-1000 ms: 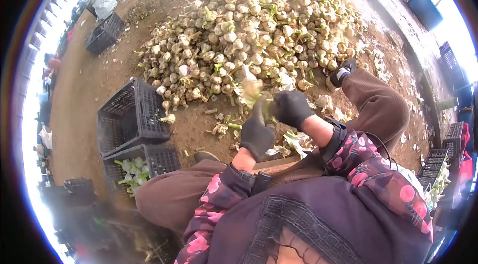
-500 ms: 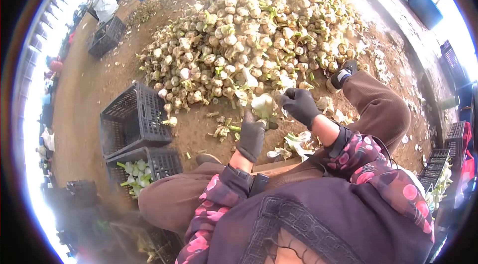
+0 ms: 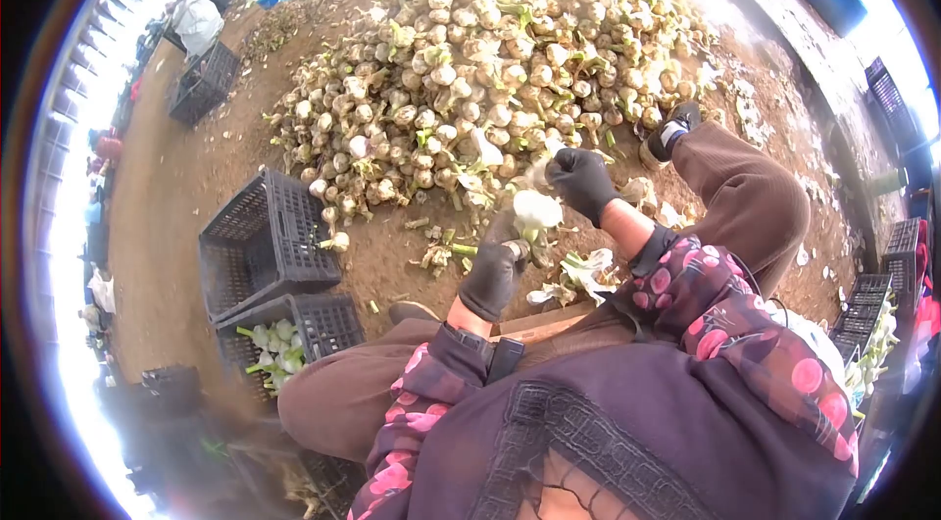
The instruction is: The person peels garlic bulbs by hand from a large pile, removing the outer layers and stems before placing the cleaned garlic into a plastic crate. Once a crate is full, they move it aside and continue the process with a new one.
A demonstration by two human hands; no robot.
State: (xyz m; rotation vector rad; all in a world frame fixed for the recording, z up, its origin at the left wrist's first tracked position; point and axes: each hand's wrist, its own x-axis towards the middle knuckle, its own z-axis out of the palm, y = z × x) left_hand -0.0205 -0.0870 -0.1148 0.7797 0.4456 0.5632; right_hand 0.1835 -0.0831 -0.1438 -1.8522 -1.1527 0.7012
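Observation:
My left hand (image 3: 493, 277), in a dark glove, is closed around the stem of a garlic bulb (image 3: 537, 210). The bulb's white, smooth head points up and away from me. Just to the right and beyond it, my gloved right hand (image 3: 582, 185) is closed like a fist, apart from the bulb. Whatever its fingers may hold is hidden. A large garlic pile (image 3: 470, 79) with dry, brownish skins lies on the ground in front of both hands. Loose pale peelings (image 3: 588, 275) lie below my right hand.
Black crates stand at my left: a farther crate (image 3: 260, 246) and a nearer crate (image 3: 328, 324) with cleaned white bulbs (image 3: 277, 351) inside. Another crate (image 3: 863, 309) is at the right. A person (image 3: 199, 22) is at the upper left beside a dark crate (image 3: 204, 82).
My right hand has moved slightly up and away from the bulb. The bulb in my left hand now shows a whiter, more exposed head.

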